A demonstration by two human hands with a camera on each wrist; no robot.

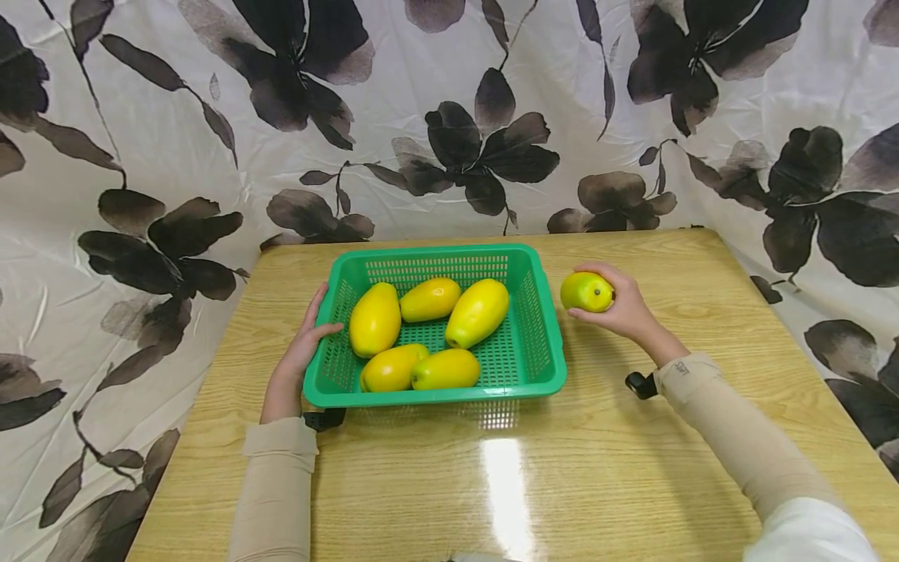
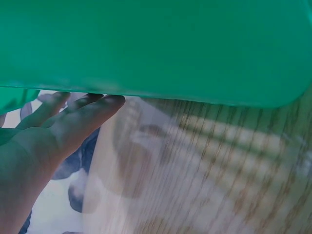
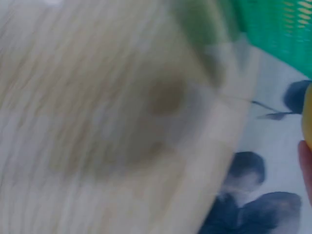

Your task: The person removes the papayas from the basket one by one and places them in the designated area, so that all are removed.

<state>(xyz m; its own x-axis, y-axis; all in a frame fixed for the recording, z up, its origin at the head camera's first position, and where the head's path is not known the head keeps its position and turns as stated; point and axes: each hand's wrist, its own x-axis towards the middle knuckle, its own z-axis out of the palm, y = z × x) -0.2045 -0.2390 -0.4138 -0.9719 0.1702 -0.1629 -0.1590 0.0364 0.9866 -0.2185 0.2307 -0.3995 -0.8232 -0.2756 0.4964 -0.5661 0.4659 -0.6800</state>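
Observation:
In the head view a green plastic basket point(image 1: 435, 398) with slotted walls holds several yellow papayas, one of them a large papaya point(image 1: 477, 312) on the right. My left hand point(image 1: 303, 351) grips the basket's left side, thumb over the rim and fingers along the outside. From the left wrist, the fingers point(image 2: 92, 117) reach up to the green wall's lower edge. Right of the basket, my right hand point(image 1: 618, 304) holds a yellow-green papaya point(image 1: 584, 291) between thumb and fingers, its round stem end facing the head camera. Only a sliver of that papaya point(image 3: 307, 119) shows in the right wrist view.
A light wooden table point(image 1: 597, 468) lies under everything, with a bright glare streak in front of the basket. Floral cloth point(image 1: 393, 94) hangs behind and at both sides. A black wrist camera point(image 1: 641, 385) sits under the right sleeve.

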